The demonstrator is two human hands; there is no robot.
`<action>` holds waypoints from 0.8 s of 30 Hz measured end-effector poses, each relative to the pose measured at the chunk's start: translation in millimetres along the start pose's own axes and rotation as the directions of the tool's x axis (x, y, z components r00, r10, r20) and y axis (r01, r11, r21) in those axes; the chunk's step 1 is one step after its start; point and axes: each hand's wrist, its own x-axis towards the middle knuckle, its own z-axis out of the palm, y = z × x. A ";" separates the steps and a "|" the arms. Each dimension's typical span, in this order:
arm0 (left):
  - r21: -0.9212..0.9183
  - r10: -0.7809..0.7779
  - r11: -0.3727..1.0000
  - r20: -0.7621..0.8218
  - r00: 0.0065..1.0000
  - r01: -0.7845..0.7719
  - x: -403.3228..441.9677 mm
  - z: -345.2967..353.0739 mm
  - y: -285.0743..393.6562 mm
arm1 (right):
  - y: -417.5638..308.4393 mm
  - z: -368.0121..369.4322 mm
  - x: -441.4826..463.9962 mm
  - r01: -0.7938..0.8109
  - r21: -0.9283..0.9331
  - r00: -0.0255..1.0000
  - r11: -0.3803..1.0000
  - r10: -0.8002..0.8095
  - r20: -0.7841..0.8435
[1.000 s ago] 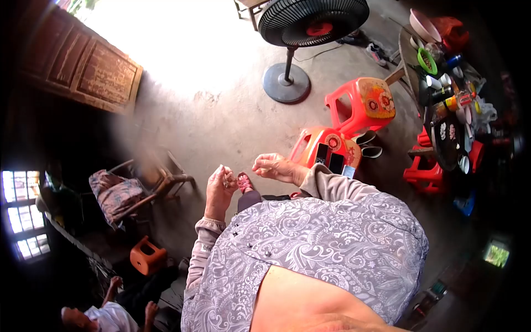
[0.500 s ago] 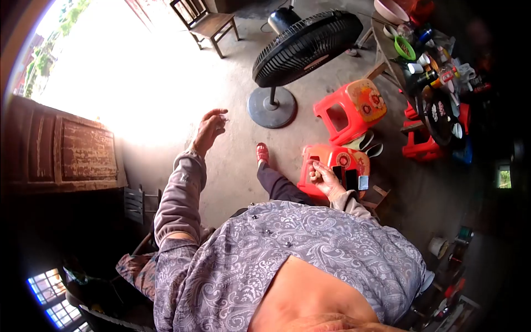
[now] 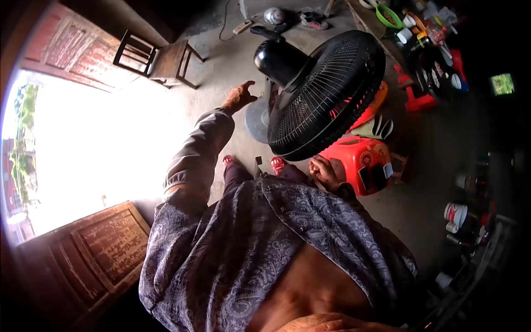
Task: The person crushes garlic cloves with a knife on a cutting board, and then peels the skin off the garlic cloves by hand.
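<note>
My left hand (image 3: 239,97) stretches forward beside the black standing fan (image 3: 326,99), close behind its motor housing. Its fingers are bent but apart, with nothing seen in them, and I see a small gap between it and the fan. The fan's grey round base (image 3: 256,122) shows partly beneath the tilted head. Near my body, my right hand (image 3: 324,171) is closed, its fingers curled in; whatever it may hold is hidden. It lies just below the fan's rim and left of a red plastic stool (image 3: 354,160), where a dark phone (image 3: 373,178) rests.
A wooden chair (image 3: 168,63) stands at the upper left, near a bright doorway. A power strip (image 3: 242,27) and shoes (image 3: 314,21) lie on the floor at the back. A cluttered table (image 3: 381,33) is at the upper right. A wooden door panel (image 3: 105,249) is at lower left.
The fan looms larger and closer, its head turned more upright in view. My left hand has moved forward toward it. My right hand stays closed near my body. Both feet now show.
</note>
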 end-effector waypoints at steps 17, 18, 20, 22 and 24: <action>-0.291 0.598 0.800 0.449 0.664 -0.524 114.8 -11.0 21.9 | 115.6 254.2 116.4 0.421 -0.137 0.810 0.897 -0.440 -0.388; -0.343 0.583 0.811 0.395 0.710 -0.475 105.0 -12.0 26.8 | 117.8 263.5 123.1 0.434 -0.170 0.792 0.885 -0.465 -0.395; -0.272 0.639 0.769 0.318 0.700 -0.579 127.9 10.1 3.1 | 109.6 261.6 126.9 0.422 -0.157 0.789 0.893 -0.447 -0.422; -0.216 0.629 0.777 0.302 0.716 -0.592 126.2 8.3 -4.9 | 101.7 269.7 126.7 0.374 -0.087 0.804 0.924 -0.369 -0.467; -0.147 0.647 0.762 0.180 0.741 -0.630 103.4 2.8 17.7 | 105.4 266.2 129.2 0.392 -0.086 0.801 0.916 -0.386 -0.458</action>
